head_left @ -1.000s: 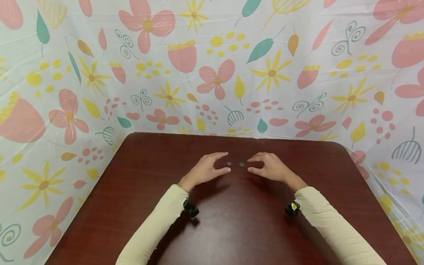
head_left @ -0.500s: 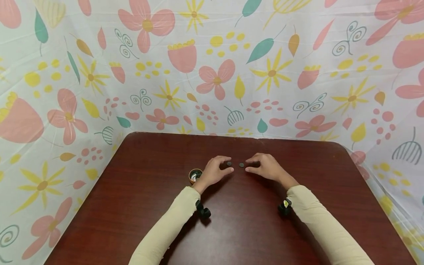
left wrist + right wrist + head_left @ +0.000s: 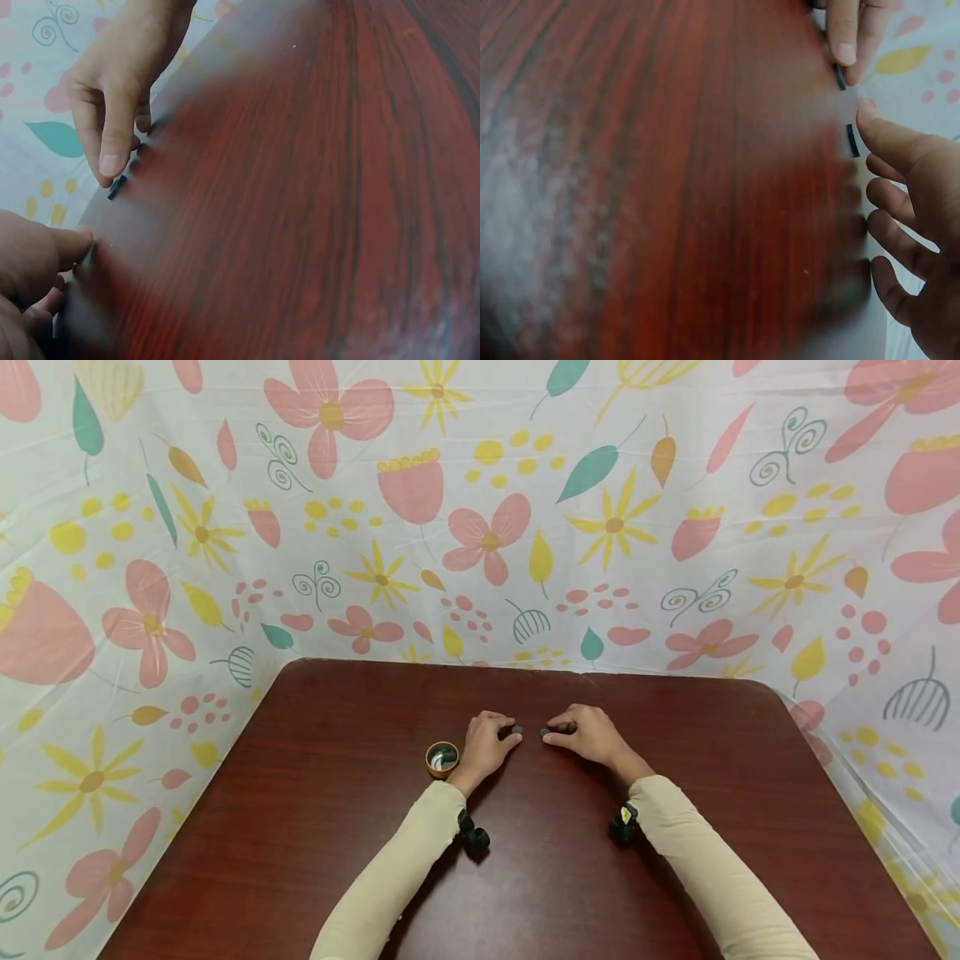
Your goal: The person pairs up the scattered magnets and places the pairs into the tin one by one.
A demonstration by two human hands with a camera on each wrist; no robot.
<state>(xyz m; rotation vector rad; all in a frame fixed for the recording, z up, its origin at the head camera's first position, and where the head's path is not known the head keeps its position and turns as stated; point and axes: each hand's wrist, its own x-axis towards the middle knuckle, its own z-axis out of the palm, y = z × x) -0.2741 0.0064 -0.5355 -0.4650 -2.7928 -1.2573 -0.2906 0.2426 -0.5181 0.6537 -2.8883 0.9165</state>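
Two small flat dark discs, a left one (image 3: pixel 517 729) and a right one (image 3: pixel 545 732), lie close to each other on the dark red wooden table (image 3: pixel 525 877). My left hand (image 3: pixel 486 747) has its thumb and forefinger at opposite edges of the left disc and pinches it. On the other side, my right hand (image 3: pixel 596 737) pinches the right disc between thumb and forefinger. Both discs appear edge-on in the right wrist view, the left one (image 3: pixel 840 76) at the fingertips and the right one (image 3: pixel 853 141) beside my right thumb. The discs' exact kind cannot be told.
A small round bowl (image 3: pixel 431 762) with an orange-brown rim stands left of my left wrist, with dark and whitish things inside. Behind the table hangs a flower-printed cloth (image 3: pixel 487 568). Dark wrist cameras are strapped at both sleeves.
The left hand has moved right, uncovering the bowl behind it. The right hand has moved left. Both thumbs and forefingers have closed in on the discs.
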